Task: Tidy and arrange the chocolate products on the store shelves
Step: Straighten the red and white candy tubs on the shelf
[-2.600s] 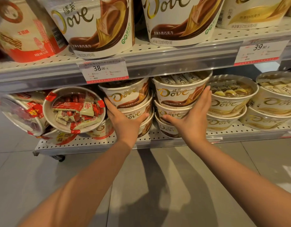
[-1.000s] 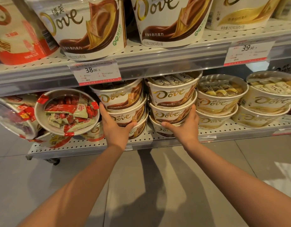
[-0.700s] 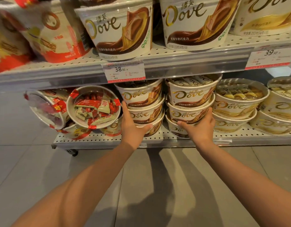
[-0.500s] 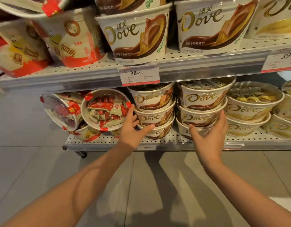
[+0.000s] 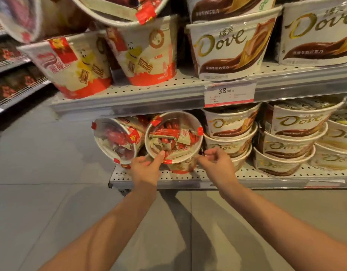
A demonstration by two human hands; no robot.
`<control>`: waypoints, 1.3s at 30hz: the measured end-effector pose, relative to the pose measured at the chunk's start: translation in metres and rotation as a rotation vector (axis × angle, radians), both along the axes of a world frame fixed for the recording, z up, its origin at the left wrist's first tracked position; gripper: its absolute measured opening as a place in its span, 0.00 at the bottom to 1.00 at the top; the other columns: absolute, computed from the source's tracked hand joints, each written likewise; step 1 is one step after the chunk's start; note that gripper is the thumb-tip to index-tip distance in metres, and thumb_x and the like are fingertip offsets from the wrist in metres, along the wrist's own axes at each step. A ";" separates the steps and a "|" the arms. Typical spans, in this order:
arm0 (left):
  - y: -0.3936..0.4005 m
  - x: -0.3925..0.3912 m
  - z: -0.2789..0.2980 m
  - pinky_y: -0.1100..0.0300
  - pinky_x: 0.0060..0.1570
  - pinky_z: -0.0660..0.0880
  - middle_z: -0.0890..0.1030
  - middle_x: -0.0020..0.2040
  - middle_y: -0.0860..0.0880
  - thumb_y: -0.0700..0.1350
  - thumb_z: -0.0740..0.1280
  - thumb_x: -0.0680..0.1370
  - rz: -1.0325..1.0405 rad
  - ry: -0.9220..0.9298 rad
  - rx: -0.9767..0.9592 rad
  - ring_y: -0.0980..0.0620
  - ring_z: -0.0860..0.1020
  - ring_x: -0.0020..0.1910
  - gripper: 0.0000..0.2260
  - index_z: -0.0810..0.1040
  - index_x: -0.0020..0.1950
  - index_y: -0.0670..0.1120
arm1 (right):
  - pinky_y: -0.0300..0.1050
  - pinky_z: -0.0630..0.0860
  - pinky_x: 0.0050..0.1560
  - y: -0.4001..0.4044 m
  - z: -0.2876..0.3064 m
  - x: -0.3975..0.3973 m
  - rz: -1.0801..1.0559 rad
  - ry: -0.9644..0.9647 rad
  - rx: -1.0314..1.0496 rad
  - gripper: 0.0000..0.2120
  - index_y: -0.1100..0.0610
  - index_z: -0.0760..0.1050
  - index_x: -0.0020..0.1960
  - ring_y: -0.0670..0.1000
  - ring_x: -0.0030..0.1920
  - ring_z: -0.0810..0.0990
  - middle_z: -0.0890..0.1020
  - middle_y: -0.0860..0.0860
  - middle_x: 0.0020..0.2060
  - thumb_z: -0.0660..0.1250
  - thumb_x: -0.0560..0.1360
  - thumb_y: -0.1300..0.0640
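On the bottom shelf (image 5: 252,178) a red-and-white tub of wrapped wafer chocolates (image 5: 173,136) lies tipped on its side, clear lid facing me. My left hand (image 5: 147,168) holds its lower rim, thumb on the lid and fingers underneath. My right hand (image 5: 215,163) hovers at the tub's lower right edge, fingers loosely curled and holding nothing. A second tipped tub (image 5: 114,141) leans just to the left. To the right stand two stacks of brown Dove tubs (image 5: 230,126) (image 5: 293,124).
Above, the upper shelf (image 5: 129,98) carries red-and-white wafer tubs (image 5: 149,55) and large Dove tubs (image 5: 227,47), with a 38.00 price tag (image 5: 229,92) on its rail. Pale Dove tubs (image 5: 338,137) sit far right. Grey tiled floor (image 5: 51,182) lies below; another shelf unit (image 5: 14,79) stands left.
Both hands have left the Dove stacks and moved left to the tipped red-and-white tub. My left hand now holds its rim. The view has swung left and closer.
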State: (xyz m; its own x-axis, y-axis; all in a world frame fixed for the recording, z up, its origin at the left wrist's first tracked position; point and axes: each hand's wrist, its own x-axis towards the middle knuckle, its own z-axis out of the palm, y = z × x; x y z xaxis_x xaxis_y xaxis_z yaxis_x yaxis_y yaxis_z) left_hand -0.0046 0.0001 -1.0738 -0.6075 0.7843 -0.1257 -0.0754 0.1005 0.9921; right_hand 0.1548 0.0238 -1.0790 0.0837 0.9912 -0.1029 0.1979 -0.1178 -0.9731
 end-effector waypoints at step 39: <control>-0.025 -0.053 0.010 0.63 0.42 0.74 0.75 0.51 0.47 0.52 0.75 0.68 0.274 0.495 0.025 0.50 0.75 0.52 0.20 0.72 0.52 0.46 | 0.48 0.71 0.66 0.017 0.014 -0.064 -0.044 -0.072 0.443 0.23 0.49 0.71 0.65 0.49 0.67 0.70 0.71 0.50 0.66 0.72 0.72 0.54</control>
